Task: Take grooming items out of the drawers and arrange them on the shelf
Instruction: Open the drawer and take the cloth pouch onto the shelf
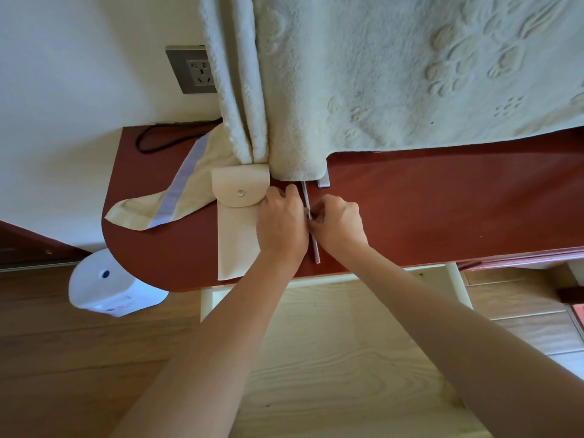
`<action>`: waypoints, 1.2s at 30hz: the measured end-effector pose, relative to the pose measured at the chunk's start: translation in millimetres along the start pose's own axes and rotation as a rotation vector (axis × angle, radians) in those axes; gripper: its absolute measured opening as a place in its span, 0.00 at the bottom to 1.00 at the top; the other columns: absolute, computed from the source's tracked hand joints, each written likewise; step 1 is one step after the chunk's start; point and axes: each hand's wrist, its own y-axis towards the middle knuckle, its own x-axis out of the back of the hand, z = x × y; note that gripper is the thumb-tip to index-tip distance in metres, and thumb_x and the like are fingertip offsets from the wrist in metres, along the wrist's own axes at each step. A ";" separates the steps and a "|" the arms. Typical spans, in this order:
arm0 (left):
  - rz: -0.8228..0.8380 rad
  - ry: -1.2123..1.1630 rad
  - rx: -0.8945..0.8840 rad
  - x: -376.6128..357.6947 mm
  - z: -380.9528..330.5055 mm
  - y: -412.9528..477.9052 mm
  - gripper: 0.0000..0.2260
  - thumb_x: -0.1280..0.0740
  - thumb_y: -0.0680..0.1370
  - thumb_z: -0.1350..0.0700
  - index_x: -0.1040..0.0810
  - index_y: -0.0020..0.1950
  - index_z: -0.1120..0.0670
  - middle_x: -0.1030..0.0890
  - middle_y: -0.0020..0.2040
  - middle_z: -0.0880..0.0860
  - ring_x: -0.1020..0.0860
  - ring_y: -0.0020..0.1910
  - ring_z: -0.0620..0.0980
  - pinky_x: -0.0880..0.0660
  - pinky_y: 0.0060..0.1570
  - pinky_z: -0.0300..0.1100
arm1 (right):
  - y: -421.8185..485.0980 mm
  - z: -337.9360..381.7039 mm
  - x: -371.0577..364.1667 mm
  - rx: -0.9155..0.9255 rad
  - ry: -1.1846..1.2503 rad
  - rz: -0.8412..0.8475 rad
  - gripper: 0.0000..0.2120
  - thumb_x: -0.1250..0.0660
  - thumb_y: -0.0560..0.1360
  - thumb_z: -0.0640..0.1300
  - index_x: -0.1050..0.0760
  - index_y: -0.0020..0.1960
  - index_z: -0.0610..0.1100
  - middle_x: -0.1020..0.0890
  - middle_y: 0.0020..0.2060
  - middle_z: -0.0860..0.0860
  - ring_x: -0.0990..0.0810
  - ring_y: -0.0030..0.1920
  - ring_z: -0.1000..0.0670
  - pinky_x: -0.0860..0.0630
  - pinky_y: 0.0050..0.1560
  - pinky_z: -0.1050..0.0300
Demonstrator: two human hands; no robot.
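Your 2 hands meet on the red-brown shelf point(442, 200): your right hand point(338, 221) pinches a slim metal grooming tool point(314, 248) lying far-to-near on the surface. Your left hand point(281, 222) rests with curled fingers over the right edge of a cream snap pouch point(237, 235), but I cannot tell whether it grips anything. This looks like the arranging step, so next you likely straighten the tool beside the pouch and let go.
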 end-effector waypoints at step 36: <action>0.120 0.401 -0.420 124.9 -5.6 -121.2 0.33 0.33 0.72 0.47 0.40 0.73 0.55 0.37 0.73 0.53 0.41 0.73 0.51 0.41 0.71 0.47 | -151.2 1.3 79.3 0.470 -0.770 -0.066 0.48 0.31 0.65 0.65 0.48 0.74 0.43 0.40 0.72 0.50 0.42 0.73 0.49 0.44 0.73 0.47</action>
